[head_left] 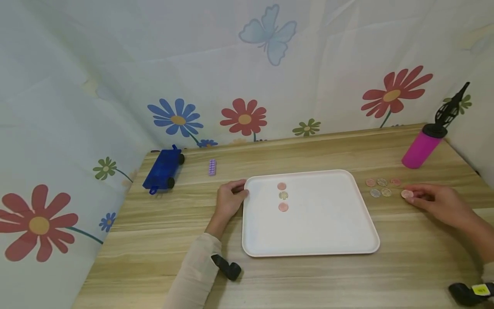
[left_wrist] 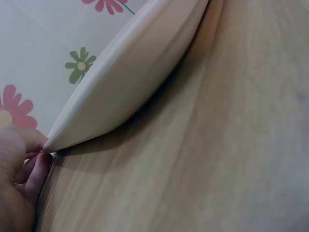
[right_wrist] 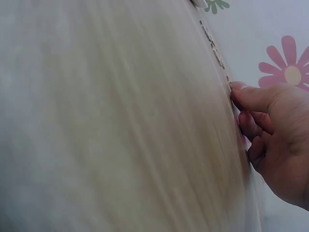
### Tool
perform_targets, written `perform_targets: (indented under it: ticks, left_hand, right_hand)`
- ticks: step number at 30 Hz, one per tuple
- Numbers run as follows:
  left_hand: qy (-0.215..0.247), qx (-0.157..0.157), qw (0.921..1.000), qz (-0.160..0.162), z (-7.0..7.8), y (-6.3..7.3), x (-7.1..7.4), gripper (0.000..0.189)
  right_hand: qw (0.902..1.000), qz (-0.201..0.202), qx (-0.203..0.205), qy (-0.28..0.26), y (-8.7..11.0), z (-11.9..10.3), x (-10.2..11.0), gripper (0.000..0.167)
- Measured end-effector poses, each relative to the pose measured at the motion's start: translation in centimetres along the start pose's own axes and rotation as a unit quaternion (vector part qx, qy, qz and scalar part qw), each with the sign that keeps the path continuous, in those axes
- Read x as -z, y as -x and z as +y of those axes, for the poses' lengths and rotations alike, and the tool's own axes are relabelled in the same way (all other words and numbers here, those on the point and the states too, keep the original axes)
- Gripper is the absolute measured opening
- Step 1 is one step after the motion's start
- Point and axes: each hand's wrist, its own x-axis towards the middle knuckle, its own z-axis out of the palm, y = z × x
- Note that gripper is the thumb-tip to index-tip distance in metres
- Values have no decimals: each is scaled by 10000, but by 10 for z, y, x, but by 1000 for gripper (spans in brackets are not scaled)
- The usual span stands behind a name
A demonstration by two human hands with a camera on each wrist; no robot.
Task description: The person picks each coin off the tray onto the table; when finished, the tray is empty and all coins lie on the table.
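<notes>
A white rectangular tray lies on the table, and my left hand pinches its left rim near the far corner. In the left wrist view the thumb and fingers meet at the tray's edge. Inside the tray, three coins form a column: a copper coin, a yellowish coin and another copper coin. To the right of the tray, my right hand pinches a copper coin at the table surface. Several more coins, including a silver coin, lie beside it.
A blue toy cart with black wheels stands at the far left, with a small purple studded block to its right. At the back right stands a pink pump with a black nozzle. A flowered curtain borders the wooden table.
</notes>
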Motion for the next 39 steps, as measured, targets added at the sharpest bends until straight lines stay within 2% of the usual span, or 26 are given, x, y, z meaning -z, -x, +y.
perform_targets:
  ticks: [5,18,39]
  left_hand:
    - [32,17,10000,-4,0,0,0,30]
    - [44,-73,10000,-12,-1,-1,-1,30]
    - [-13,-108,9999,9,-1,0,0,30]
  right_hand:
    - [9999,31,-1,156,-3,-3,-4,29]
    - [9979,-72,-605,206,-8,-5,-4,39]
    - [9984,-184,-531,34,-7,-4,0,39]
